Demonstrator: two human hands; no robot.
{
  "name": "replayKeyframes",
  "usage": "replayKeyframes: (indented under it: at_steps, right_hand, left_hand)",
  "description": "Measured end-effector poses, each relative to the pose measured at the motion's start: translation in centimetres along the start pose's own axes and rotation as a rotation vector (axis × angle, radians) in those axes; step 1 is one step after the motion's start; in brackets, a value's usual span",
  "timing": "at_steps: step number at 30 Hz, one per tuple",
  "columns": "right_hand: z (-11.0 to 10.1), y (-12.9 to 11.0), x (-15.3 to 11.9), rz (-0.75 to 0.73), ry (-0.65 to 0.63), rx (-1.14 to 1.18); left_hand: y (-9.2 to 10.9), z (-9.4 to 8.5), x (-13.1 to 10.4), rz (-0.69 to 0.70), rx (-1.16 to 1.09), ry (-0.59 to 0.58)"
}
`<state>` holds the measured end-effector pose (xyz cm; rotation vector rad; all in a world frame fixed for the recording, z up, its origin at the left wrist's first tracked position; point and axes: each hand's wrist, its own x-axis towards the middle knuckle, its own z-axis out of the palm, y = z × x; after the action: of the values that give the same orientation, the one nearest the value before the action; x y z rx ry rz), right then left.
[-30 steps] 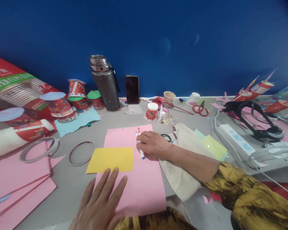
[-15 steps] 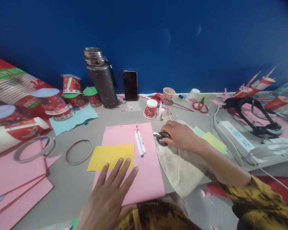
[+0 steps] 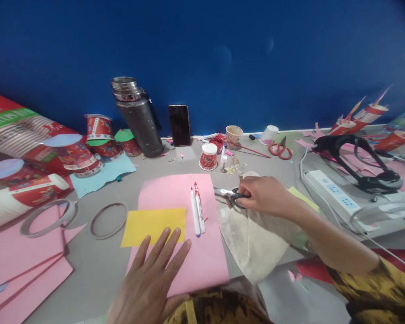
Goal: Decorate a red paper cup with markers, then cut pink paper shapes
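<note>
My left hand (image 3: 155,270) lies flat with its fingers spread, over the lower edge of a yellow paper (image 3: 155,222) and a pink sheet (image 3: 202,261). My right hand (image 3: 265,195) grips the black handles of a pair of scissors (image 3: 226,192), whose metal blades point left to the pink sheet's right edge. Two slim white pens, one blue-tipped (image 3: 195,211) and one with a red pattern (image 3: 200,209), rest side by side on the pink sheet. Beneath my right hand and forearm is a cream cloth (image 3: 253,245).
A dark flask (image 3: 140,121) and a phone (image 3: 179,126) stand by the blue wall. Decorated cups (image 3: 208,157), tape rings (image 3: 108,220) and pink papers (image 3: 27,274) lie around. Red scissors (image 3: 280,149), a power strip (image 3: 334,191) and a black strapped frame (image 3: 354,157) are at right.
My right hand has moved a little right with the scissors, and more of their blades shows. The two pens sit slightly lower. My left hand stays spread on the papers.
</note>
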<state>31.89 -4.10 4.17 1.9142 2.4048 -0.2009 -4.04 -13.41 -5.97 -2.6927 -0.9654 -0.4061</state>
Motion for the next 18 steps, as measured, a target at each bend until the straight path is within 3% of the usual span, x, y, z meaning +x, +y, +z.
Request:
replayKeyframes:
  at_steps: [5,14,18]
  right_hand:
    - [1.1,1.2,0.2,0.012,-0.048,-0.076]
    - [2.4,1.3,0.9,0.015,-0.064,0.026]
    - [1.6,1.3,0.4,0.029,-0.098,0.048]
  left_hand:
    - [-0.2,0.2,-0.5,0.014,0.008,-0.031]
    - [-0.7,-1.5,-0.1,0.052,0.021,-0.153]
    - [0.1,-1.0,0.1,-0.070,-0.067,-0.108]
